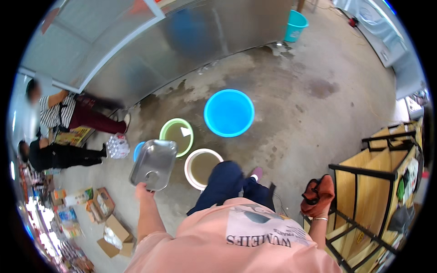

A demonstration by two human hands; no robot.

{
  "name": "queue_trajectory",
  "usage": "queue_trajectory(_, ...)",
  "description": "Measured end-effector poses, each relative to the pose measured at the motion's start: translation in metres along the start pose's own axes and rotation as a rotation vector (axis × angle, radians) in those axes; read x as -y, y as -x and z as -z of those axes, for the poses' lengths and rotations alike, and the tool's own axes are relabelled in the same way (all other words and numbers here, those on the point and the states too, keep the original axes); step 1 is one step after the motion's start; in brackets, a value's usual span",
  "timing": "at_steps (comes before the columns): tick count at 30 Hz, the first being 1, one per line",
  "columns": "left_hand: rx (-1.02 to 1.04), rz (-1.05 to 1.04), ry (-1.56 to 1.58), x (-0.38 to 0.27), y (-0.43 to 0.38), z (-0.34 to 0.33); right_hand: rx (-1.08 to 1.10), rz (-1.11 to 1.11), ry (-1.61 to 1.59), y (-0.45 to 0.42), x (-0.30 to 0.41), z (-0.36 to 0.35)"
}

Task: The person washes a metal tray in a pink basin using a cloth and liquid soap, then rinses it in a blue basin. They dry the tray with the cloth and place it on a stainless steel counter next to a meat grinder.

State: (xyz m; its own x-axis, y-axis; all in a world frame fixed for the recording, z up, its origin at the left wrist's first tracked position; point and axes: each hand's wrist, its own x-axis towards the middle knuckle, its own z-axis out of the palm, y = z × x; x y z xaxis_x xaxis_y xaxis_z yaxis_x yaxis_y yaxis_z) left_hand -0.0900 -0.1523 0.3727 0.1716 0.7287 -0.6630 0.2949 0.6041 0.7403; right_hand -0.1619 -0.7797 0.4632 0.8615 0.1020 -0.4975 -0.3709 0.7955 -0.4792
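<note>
My left hand (144, 191) grips the near edge of a rectangular metal tray (155, 162), held out to the left above the floor. A reddish-brown cloth with dark edging (319, 192) is bunched in my right hand (322, 210), out on the right side near the wooden rack. Beyond the tray stands a green-rimmed basin (177, 136) of murky water, with a white piece in it. Nearer my legs is a white-and-pink basin (204, 167), also with murky water. A large blue tub (229, 113) sits farther out. Part of a smaller blue container (138, 150) shows behind the tray.
Wooden shelves with black frames (365, 177) stand close on my right. A metal-panelled counter (205, 37) runs along the far side, with a turquoise bucket (295, 25) at its end. Two people are at the left. Open cardboard boxes (117, 235) lie at lower left. The concrete floor (290, 112) has wet patches.
</note>
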Motion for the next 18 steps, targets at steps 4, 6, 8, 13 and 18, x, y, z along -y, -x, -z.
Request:
queue_trajectory(4,0.144,-0.01,0.066,0.022,-0.004,-0.027,-0.293,0.208,0.275,-0.026,-0.006,0.052)
queue_trajectory(6,0.107,-0.01,-0.03,0.03,0.017,-0.059,-0.084,0.066,-0.05,-0.038,0.007,0.031)
queue_trajectory(8,0.119,-0.019,-0.125,0.036,0.043,-0.096,-0.224,-0.005,0.046,-0.048,0.018,-0.036)
queue_trajectory(13,0.224,-0.042,-0.28,0.065,0.081,-0.183,-0.443,-0.037,-0.054,-0.082,0.031,-0.002)
queue_trajectory(18,0.298,-0.136,-0.548,0.139,0.052,-0.275,-0.561,-0.447,0.096,-0.137,0.055,-0.004)
